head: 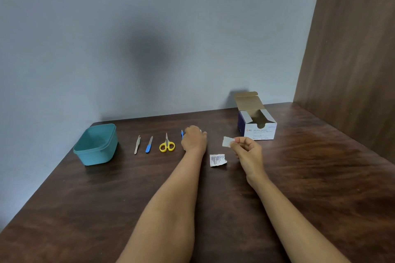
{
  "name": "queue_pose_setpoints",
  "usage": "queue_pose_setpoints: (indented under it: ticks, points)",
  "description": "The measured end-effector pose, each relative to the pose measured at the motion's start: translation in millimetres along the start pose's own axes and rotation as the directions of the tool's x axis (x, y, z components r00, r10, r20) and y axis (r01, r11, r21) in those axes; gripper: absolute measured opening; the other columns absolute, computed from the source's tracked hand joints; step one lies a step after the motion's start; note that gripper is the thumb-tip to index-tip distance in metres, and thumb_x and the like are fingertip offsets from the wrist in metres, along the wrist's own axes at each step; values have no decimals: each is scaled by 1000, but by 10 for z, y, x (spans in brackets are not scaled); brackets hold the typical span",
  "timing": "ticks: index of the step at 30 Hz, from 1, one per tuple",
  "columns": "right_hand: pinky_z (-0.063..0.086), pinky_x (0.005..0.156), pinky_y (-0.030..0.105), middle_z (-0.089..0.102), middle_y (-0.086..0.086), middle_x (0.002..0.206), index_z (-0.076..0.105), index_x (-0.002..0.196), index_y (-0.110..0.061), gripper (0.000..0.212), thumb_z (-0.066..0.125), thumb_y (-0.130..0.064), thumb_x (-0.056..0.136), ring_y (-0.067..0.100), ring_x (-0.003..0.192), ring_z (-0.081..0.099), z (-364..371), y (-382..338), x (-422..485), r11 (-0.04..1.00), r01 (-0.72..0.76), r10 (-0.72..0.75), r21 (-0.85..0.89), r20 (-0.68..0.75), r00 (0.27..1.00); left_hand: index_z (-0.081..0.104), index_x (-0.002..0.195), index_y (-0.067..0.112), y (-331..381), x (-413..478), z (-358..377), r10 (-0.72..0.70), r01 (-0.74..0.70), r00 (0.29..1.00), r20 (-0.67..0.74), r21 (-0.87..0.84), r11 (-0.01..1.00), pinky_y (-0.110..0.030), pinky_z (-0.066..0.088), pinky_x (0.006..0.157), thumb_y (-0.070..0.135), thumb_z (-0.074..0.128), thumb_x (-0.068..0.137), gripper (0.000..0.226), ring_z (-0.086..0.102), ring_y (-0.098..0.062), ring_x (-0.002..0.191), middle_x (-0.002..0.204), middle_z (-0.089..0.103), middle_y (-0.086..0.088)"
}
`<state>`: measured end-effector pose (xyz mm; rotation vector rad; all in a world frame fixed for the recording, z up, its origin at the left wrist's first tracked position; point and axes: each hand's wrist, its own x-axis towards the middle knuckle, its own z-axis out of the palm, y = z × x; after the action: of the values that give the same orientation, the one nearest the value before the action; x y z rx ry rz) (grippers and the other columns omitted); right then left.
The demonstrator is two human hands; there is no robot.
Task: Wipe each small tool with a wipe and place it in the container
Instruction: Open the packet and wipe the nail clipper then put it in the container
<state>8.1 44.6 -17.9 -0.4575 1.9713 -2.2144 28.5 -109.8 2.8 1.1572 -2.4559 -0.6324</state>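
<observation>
A row of small tools lies on the dark wooden table: metal tweezers (137, 144), a blue-handled nail file (149, 145) and yellow-handled scissors (167, 144). My left hand (194, 138) is curled down over a blue-handled tool (182, 134), of which only the tip shows; something white peeks out at its far side. My right hand (245, 149) pinches a small white wipe (227, 141) just above the table. A teal container (96, 144) stands open at the left end of the row.
A torn white wipe wrapper (217, 160) lies between my forearms. An open alcohol swab box (256, 123) stands at the back right. A grey wall runs behind the table and a brown wooden panel (350, 49) closes the right side.
</observation>
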Motion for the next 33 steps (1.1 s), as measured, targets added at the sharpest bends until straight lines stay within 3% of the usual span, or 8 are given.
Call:
queue_pose_setpoints:
  ticks: [4, 11, 14, 17, 20, 23, 29, 33]
  points:
    - [45, 65, 16, 69, 1, 87, 66, 93, -13, 8, 66, -9, 86, 7, 77, 62, 12, 18, 26, 1000, -1, 1, -6, -5, 1000, 49, 128, 1, 25, 81, 28, 30, -33, 999, 27, 127, 991, -39, 48, 88, 28, 49, 98, 40, 57, -32, 115, 131, 52, -15]
    - [46, 66, 16, 70, 3, 88, 67, 92, -11, 8, 67, -8, 85, 8, 80, 63, 23, 32, 39, 1000, 2, -2, -5, -12, 1000, 58, 120, 3, -7, 69, 64, 161, -179, 984, 81, 308, 934, -32, 48, 81, 2, 37, 98, 31, 60, -28, 110, 123, 59, -15]
    - [47, 66, 15, 70, 3, 88, 67, 92, -11, 7, 67, -8, 85, 8, 80, 64, 16, 33, 35, 1000, 4, -4, -5, -12, 1000, 56, 122, 2, -32, 97, 54, 172, -195, 978, 116, 238, 951, -31, 47, 78, 2, 37, 98, 31, 61, -28, 108, 121, 60, -15]
    - [49, 68, 17, 71, 3, 89, 67, 91, -12, 7, 67, -8, 85, 10, 83, 65, 16, 30, 35, 1000, -2, 2, 2, -14, 1000, 57, 116, 2, -12, 156, 32, 118, -106, 986, 116, -100, 989, -31, 49, 71, 9, 42, 98, 25, 65, -29, 95, 110, 64, -17]
    - [49, 69, 18, 71, 5, 89, 67, 92, -11, 7, 67, -8, 85, 10, 83, 65, 9, 27, 30, 1000, 6, -6, 8, -16, 1000, 47, 98, 3, 62, -16, -68, 71, -10, 995, 75, -619, 785, -24, 54, 56, 13, 41, 101, 11, 62, -15, 65, 84, 65, -12]
    - [51, 73, 21, 71, 8, 89, 67, 89, -12, 7, 67, -6, 85, 13, 84, 66, 0, 17, 15, 999, 25, -25, 35, -16, 1000, 49, 99, 4, 86, -226, -137, 71, 36, 994, 86, -849, 526, -20, 54, 57, 13, 46, 100, 10, 63, -11, 64, 76, 66, -6]
    - [51, 75, 20, 71, 5, 87, 67, 92, -12, 10, 64, -5, 87, 11, 80, 66, -8, -27, -38, 993, 75, -69, 90, -68, 995, 58, 89, 4, 30, -642, -270, 54, 262, 962, 269, -959, 108, -16, 57, 63, 1, 58, 93, 4, 64, -7, 64, 80, 67, -7]
    - [50, 70, 12, 69, -1, 85, 67, 92, -12, 10, 62, -4, 88, 5, 78, 65, 4, -62, -99, 994, 79, -72, 73, -86, 994, 61, 104, 4, -119, -902, -355, 67, 340, 939, 336, -939, -55, -18, 57, 68, -1, 62, 89, 16, 68, -8, 66, 83, 69, -7]
